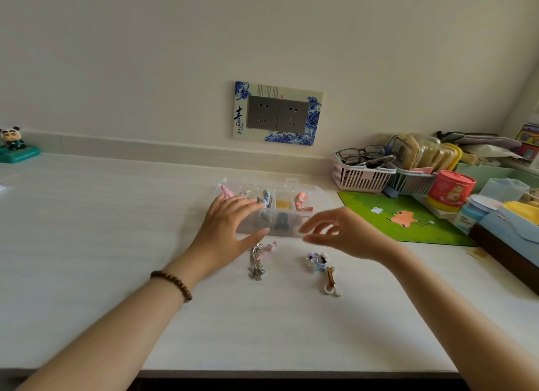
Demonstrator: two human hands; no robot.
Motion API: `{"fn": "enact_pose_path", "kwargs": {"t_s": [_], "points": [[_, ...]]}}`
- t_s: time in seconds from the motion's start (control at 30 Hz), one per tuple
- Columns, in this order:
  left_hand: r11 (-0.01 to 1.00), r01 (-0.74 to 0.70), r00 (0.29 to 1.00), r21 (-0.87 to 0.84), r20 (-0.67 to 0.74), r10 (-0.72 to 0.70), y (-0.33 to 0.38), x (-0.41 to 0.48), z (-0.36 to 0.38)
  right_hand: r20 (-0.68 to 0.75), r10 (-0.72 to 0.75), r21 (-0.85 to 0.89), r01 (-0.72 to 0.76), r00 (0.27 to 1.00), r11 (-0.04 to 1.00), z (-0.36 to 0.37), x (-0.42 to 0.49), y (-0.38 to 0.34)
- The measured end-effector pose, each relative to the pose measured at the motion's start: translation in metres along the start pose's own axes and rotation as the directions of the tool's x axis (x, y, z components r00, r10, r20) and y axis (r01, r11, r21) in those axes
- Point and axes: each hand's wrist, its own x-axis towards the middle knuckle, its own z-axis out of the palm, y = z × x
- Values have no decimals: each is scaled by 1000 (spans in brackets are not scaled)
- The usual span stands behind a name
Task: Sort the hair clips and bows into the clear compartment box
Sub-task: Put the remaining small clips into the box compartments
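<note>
On white desk [87,244], clear compartment box [313,193] sat centre, w/ sorted clips [301,201] in rear compartments. L hand [230,227] was over its left half, fingers straight, apart. R hand [344,233] was at front-right edge, fingers loosely curved, apart, empty. Just in front lay loose clips [258,259].

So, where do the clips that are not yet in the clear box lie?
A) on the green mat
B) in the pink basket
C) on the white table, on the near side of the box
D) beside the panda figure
C: the silver and pink clips and the blue and brown clips lie on the white table, on the person's side of the clear box.
</note>
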Motion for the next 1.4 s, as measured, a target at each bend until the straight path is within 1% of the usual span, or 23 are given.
{"fn": "enact_pose_path", "kwargs": {"t_s": [0.07,0.17,0.33,0.5,0.57,0.67,0.9,1.03,1.13,1.2,1.27,1.33,1.4], "points": [[1000,-3,1000,5,-3,3,0,0,1,79,43,-38,-40,996,998,4,-9,10],[1000,-8,1000,11,-4,8,0,0,1,118,85,-42,-81,989,996,11,-16,21],[1000,-1,1000,28,2,1,0,-1,1,91,53,-34,-50,994,998,17,-15,22],[1000,-1,1000,30,6,0,0,-1,1,67,9,12,-10,998,1000,25,-11,15],[1000,2,1000,30,6,-2,0,0,1,32,-2,29,1,999,1000,28,-10,15],[1000,2,1000,30,8,-2,1,-1,0,-22,4,128,-1,1000,992,28,-8,11],[1000,12,1000,14,16,-12,0,0,1,-45,33,399,-12,998,917,29,-2,8],[1000,26,1000,-4,14,-26,0,0,1,-150,2,454,67,989,889,18,9,-7],[1000,24,1000,-16,7,-24,0,1,1,-300,-4,392,127,954,911,-1,31,-17],[999,27,1000,-23,9,-27,0,0,1,-389,9,300,117,921,947,-7,49,-15],[999,25,1000,-20,14,-25,0,0,0,-375,18,195,60,927,979,-7,62,-9],[1000,25,999,-17,24,-25,1,0,-1,-305,21,85,5,952,996,-3,68,-2],[1000,24,999,-19,30,-24,1,0,-1,-310,15,30,-6,951,1000,-2,66,-1]]}}
